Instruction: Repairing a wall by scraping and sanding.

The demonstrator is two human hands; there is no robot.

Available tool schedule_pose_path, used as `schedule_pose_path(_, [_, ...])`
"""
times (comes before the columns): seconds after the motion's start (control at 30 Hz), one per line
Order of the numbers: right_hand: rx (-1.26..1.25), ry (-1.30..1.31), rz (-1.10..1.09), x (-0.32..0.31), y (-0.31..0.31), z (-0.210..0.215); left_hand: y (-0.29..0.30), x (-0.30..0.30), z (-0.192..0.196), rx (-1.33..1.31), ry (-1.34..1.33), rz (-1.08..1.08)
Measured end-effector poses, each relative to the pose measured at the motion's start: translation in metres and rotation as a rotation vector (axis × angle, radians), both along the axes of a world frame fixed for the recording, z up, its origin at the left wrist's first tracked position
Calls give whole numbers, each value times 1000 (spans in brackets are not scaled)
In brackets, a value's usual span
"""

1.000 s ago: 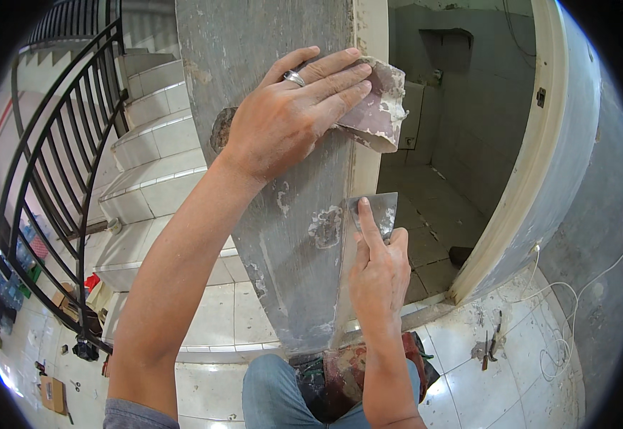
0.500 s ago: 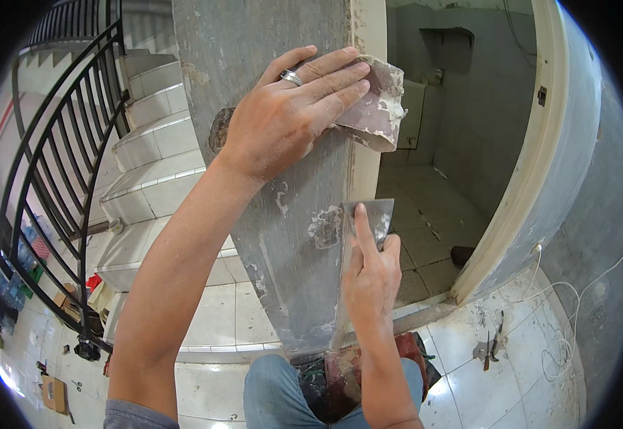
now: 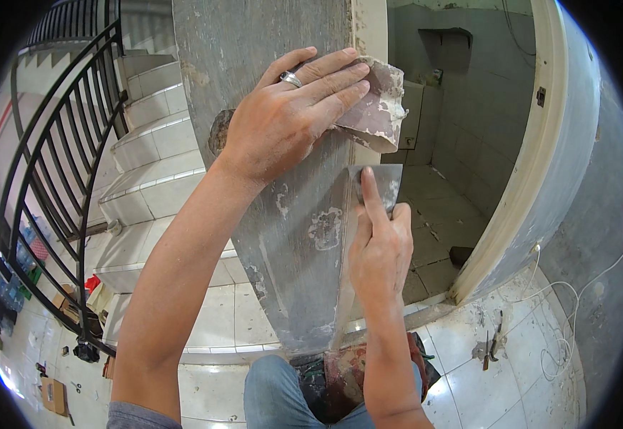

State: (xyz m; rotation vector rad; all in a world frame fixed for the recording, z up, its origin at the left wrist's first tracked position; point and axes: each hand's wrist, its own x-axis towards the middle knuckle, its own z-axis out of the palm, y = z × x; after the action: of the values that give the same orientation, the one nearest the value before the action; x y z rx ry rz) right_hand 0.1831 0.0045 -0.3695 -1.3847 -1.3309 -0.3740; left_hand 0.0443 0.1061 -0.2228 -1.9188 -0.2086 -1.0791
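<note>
My left hand (image 3: 283, 114), with a ring on one finger, lies with its fingers stretched over a curved, mauve sheet (image 3: 377, 107), holding it at the edge of the grey wall (image 3: 290, 286). Pale putty crusts the sheet's rim; my thumb shows in part and the palm side is hidden. Below it, my right hand (image 3: 381, 247) grips a putty knife (image 3: 391, 187), its index finger extended along the flat metal blade. The blade sits by the cream door frame strip (image 3: 368, 175) just under the sheet. The knife's handle is hidden in my fist.
White-tiled stairs (image 3: 161, 161) and a black railing (image 3: 75, 171) rise at left. Right of the wall is a doorway into a tiled room (image 3: 461, 136). Tools (image 3: 493, 343) and a white cable (image 3: 572, 300) lie on the floor. A dark red object (image 3: 343, 372) sits between my knees.
My right hand has moved the putty knife upward along the wall edge, closer to the sheet. My left hand has stayed in place on the sheet.
</note>
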Motion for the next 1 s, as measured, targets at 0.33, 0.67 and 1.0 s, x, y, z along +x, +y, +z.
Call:
schedule_pose_path(0.33, [-24, 0, -25, -2, -1, 13, -3, 0, -1, -18, 0, -8])
schedule_pose_path(0.67, [-35, -21, -14, -1, -2, 22, -3, -3, -1, -20, -45, -5])
schedule_pose_path(1.0, [-58, 10, -25, -1, -6, 30, -3, -2, 0, -25, -105, -20])
